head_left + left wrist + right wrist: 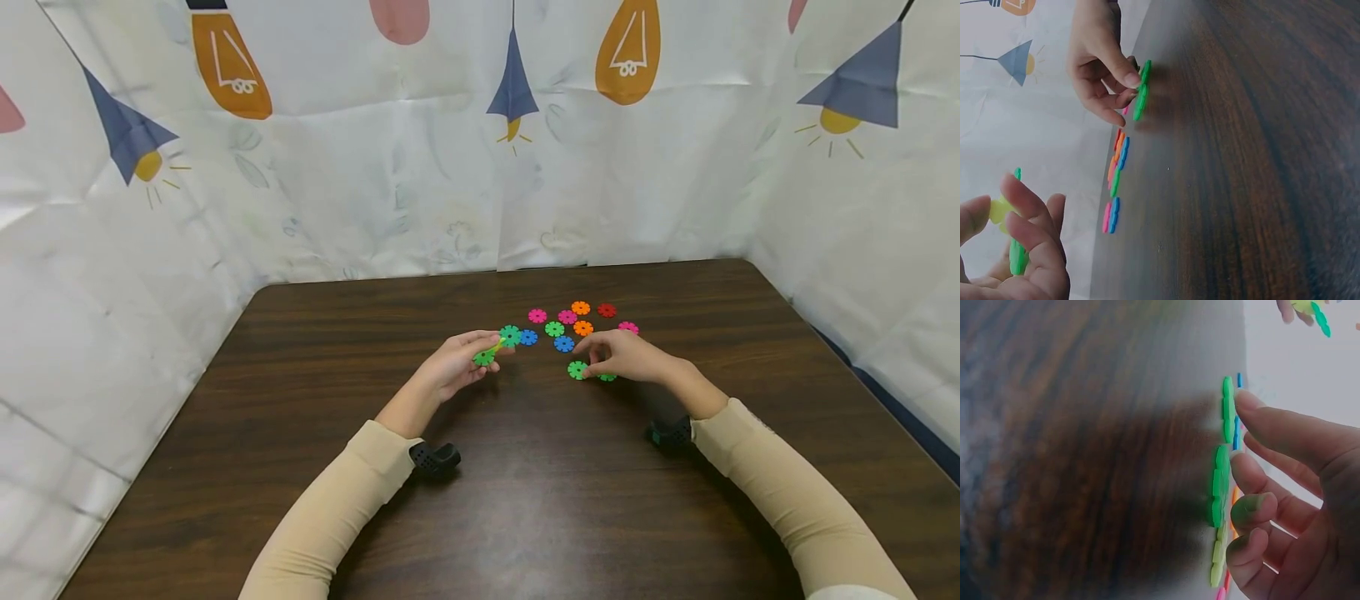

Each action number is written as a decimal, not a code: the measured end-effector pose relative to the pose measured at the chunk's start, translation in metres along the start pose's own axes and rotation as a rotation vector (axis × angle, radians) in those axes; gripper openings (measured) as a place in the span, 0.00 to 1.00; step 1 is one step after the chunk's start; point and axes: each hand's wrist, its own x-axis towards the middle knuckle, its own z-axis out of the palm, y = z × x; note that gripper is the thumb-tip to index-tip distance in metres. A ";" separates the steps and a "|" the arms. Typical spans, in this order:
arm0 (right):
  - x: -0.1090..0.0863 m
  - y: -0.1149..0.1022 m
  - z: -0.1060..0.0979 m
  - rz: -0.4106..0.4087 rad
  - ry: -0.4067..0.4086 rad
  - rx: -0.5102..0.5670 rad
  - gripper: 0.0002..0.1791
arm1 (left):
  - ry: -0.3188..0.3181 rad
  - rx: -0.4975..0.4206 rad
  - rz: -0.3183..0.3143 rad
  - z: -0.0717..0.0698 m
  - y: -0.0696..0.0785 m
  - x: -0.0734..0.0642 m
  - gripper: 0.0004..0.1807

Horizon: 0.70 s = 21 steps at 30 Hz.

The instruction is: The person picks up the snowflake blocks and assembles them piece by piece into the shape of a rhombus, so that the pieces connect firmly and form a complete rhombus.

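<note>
My left hand point(453, 364) pinches a small chain of notched plastic interlocking discs: a green disc point(484, 357), a yellow one point(1000, 211) set edge-on, and a teal-green one point(510, 336). Over the table my right hand point(628, 354) reaches down, thumb and fingers bent but apart. Its thumb tip is at the edge of a flat green disc point(577, 370); whether it touches cannot be told. Another green disc point(1219, 487) lies under the fingers, with a yellow-green disc point(1218, 553) beyond it, both largely hidden from above.
Behind the hands, loose discs lie on the dark wooden table point(337, 517): blue point(564, 343), green point(554, 329), pink point(537, 316), orange point(581, 307) and red point(607, 310). A printed white cloth point(337, 192) hangs along the table's back and sides.
</note>
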 end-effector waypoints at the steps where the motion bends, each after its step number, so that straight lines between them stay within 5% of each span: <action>1: 0.000 0.000 0.000 -0.001 -0.003 -0.003 0.19 | 0.001 -0.003 -0.001 0.000 0.000 0.000 0.23; 8: 0.002 -0.002 0.001 -0.007 -0.036 -0.011 0.13 | 0.007 -0.044 -0.045 0.002 -0.001 0.001 0.24; 21: 0.006 -0.006 -0.001 -0.031 -0.036 0.025 0.12 | -0.020 -0.033 -0.022 0.002 0.000 0.001 0.25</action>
